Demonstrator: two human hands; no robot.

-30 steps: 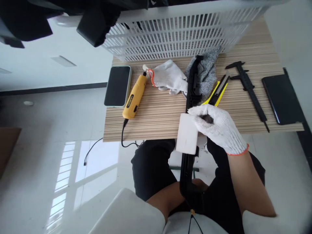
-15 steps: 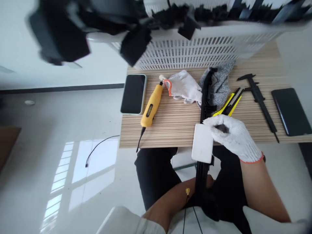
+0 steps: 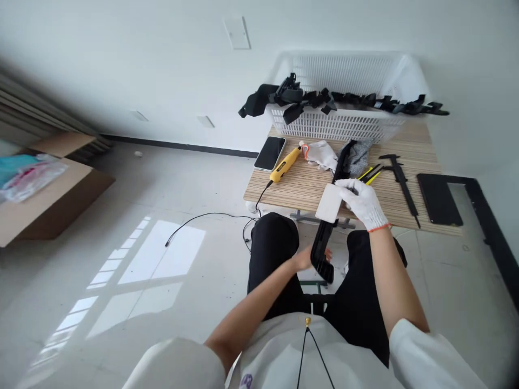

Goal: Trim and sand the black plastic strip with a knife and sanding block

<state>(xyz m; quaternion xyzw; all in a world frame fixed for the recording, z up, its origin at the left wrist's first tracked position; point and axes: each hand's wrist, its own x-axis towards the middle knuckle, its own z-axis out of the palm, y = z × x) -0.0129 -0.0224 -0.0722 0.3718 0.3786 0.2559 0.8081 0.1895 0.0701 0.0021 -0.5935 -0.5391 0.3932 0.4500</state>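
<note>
A long black plastic part (image 3: 323, 244) slants from the tabletop down over my lap. My bare left hand (image 3: 305, 259) is at its lower end, behind it, with fingertips showing on the far side. In a white glove with an orange cuff, my right hand (image 3: 360, 201) pinches a white rectangular block (image 3: 329, 203), which lies over the middle of the black part. Beyond my right hand lie a black and yellow utility knife (image 3: 370, 174) and a grey cloth (image 3: 358, 156). A white glove (image 3: 321, 155) rests left of the black part's upper end.
A yellow corded tool (image 3: 285, 165) and a phone (image 3: 270, 153) are on the table (image 3: 300, 189) at left. Black calipers (image 3: 402, 186) and a dark phone (image 3: 437, 200) lie right. Behind, a white basket (image 3: 344, 125) holds black parts. A cardboard box (image 3: 60, 200) stands far left.
The view has shifted back and up, showing more of the wall, basket and floor. My left hand now shows beside the black part's lower end. My right hand still holds the white block.
</note>
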